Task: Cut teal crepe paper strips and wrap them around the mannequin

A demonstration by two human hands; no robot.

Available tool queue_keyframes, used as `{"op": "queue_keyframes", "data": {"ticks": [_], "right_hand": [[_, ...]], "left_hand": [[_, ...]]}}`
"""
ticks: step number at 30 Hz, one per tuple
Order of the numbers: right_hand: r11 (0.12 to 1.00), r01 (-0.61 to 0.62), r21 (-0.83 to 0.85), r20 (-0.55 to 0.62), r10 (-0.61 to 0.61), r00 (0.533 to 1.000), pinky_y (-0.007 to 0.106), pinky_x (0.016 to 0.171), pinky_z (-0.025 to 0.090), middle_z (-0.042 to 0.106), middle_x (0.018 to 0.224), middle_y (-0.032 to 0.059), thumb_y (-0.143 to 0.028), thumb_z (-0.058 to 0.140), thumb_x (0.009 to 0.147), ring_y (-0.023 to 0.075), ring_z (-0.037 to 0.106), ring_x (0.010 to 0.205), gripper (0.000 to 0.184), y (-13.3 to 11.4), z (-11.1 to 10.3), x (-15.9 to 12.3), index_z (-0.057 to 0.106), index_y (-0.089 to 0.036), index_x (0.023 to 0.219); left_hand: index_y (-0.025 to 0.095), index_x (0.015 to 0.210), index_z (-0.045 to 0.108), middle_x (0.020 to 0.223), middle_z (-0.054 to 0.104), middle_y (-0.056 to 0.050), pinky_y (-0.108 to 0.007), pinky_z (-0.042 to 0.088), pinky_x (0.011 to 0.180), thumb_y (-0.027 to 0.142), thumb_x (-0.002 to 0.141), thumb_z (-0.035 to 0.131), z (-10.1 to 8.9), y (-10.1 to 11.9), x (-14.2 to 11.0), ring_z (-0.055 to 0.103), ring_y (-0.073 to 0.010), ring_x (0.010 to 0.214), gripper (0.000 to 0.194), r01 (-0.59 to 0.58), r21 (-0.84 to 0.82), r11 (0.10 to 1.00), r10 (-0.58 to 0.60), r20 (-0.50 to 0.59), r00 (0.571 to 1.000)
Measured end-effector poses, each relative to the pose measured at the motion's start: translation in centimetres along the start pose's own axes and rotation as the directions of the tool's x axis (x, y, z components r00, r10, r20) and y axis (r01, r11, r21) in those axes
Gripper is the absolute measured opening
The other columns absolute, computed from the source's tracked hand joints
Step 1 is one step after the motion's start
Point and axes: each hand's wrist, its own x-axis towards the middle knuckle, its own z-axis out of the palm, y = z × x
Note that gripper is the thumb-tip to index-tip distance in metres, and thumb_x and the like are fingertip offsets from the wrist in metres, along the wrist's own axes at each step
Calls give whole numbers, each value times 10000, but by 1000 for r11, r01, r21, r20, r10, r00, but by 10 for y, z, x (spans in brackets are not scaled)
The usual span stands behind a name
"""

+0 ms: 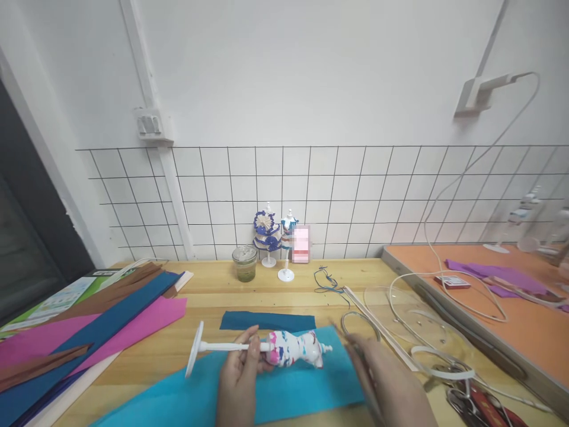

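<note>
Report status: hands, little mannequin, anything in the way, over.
Left hand gripping mannequin, tipped sideways. Right hand blurred, grip unclear. Turquoise sheet beneath, nothing seen blocking the mannequin.

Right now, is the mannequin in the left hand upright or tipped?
Tipped: the mannequin lies sideways in the left hand, its round base off the table.

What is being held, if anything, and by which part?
The left hand holds the mannequin by its rod, close under the body. The right hand is blurred; its hold cannot be told.
</note>
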Motion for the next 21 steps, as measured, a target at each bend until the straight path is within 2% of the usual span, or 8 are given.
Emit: {"op": "queue_keyframes", "data": {"ticks": [4, 7, 9, 11, 13, 16, 19, 21], "right_hand": [[881, -356, -312, 267, 441, 857, 336, 629, 478, 648, 807, 118, -297, 348, 867, 253, 640, 746, 267, 54, 3, 4, 569, -193, 975], [802, -431, -412, 260, 558, 788, 430, 619, 456, 632, 728, 173, -244, 376, 828, 331, 629, 698, 257, 77, -1, 4, 608, -137, 853], [785, -454, -421, 188, 566, 803, 517, 671, 417, 621, 878, 230, -270, 408, 804, 407, 585, 838, 275, 72, -4, 6, 604, -119, 926], [858, -445, -257, 161, 492, 855, 509, 762, 385, 590, 1035, 205, -321, 423, 805, 397, 517, 986, 306, 51, -5, 11, 589, -147, 994], [874, -449, 187, 321, 378, 868, 368, 723, 421, 635, 879, 119, -435, 353, 853, 285, 568, 862, 373, 20, -1, 14, 612, -167, 847], [443, -684, 579, 660, 238, 712, 239, 469, 362, 565, 530, 22, -642, 404, 757, 140, 500, 475, 532, -22, 11, 12, 582, -163, 608], [-20, -824, 566, 809, 207, 550, 178, 366, 248, 494, 419, -31, -670, 572, 616, 56, 376, 341, 527, -41, 24, 5, 581, -147, 552], [-193, -834, 516, 855, 167, 491, 156, 350, 217, 485, 389, -39, -613, 660, 572, 37, 371, 324, 489, -44, 29, 2, 596, -130, 538]], "left_hand": [[89, 1057, 563, 657, 734, -39, -197, 551, 516, 403, 652, 700, -3, -6, 5, 655, -148, 579, 531, 17, -73, 997, -15, 30, 999], [91, 1016, 602, 706, 746, -67, -226, 568, 535, 414, 600, 736, -1, -11, 4, 672, -178, 609, 543, 52, -115, 992, -48, 37, 998], [118, 952, 652, 757, 752, -68, -236, 577, 555, 409, 566, 758, 2, -13, 1, 682, -192, 641, 495, 60, -123, 991, -58, 19, 998], [162, 886, 695, 818, 753, -56, -244, 584, 575, 414, 568, 752, 3, -14, -4, 687, -201, 671, 410, 33, -81, 996, -32, 16, 999], [204, 865, 715, 875, 745, -50, -258, 586, 610, 434, 617, 708, 3, -13, -9, 690, -211, 705, 338, -75, 51, 996, 71, 72, 995], [248, 888, 720, 941, 729, -56, -269, 560, 737, 431, 709, 622, 1, -14, -14, 673, -225, 837, 274, -401, 275, 874, 334, 259, 906], [276, 941, 702, 984, 715, -55, -241, 537, 784, 381, 765, 579, 0, -19, -19, 657, -206, 904, 239, -662, 311, 682, 529, 416, 740], [287, 987, 679, 1015, 704, -52, -219, 540, 769, 352, 793, 553, 2, -23, -23, 663, -187, 889, 241, -747, 290, 599, 591, 468, 656]]}}
